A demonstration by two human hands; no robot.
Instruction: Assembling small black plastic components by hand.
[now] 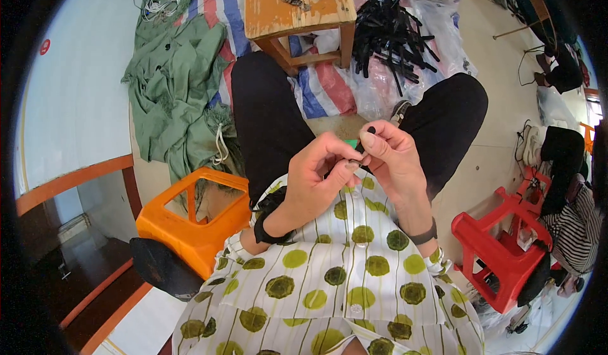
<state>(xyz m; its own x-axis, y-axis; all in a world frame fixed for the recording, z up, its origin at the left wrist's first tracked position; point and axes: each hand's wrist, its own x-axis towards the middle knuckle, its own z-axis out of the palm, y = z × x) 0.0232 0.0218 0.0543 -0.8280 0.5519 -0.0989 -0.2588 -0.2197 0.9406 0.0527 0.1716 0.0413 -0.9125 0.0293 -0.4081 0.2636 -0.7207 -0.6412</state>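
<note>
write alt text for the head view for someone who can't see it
Seen from above, a seated person's left hand and right hand pinch a small black piece between them over their lap. Ahead stands a wooden stool beside a pile of black strips; an orange stool sits left.

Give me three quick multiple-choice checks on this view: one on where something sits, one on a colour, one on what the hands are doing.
1. Where does the pile of black strips lie?
A. on the plastic sheet right of the wooden stool
B. inside the orange stool
C. on the person's lap

2. What colour is the plastic stool at the person's left?
A. red
B. orange
C. blue

3. What state are the hands in?
A. both flat on the knees
B. one raised overhead
C. both pinched together on a small black piece

Answers:
1. A, the strips spread beside the wooden stool.
2. B, its frame is orange; the red one stands at the right.
3. C, left hand and right hand meet on the small black piece.
</note>
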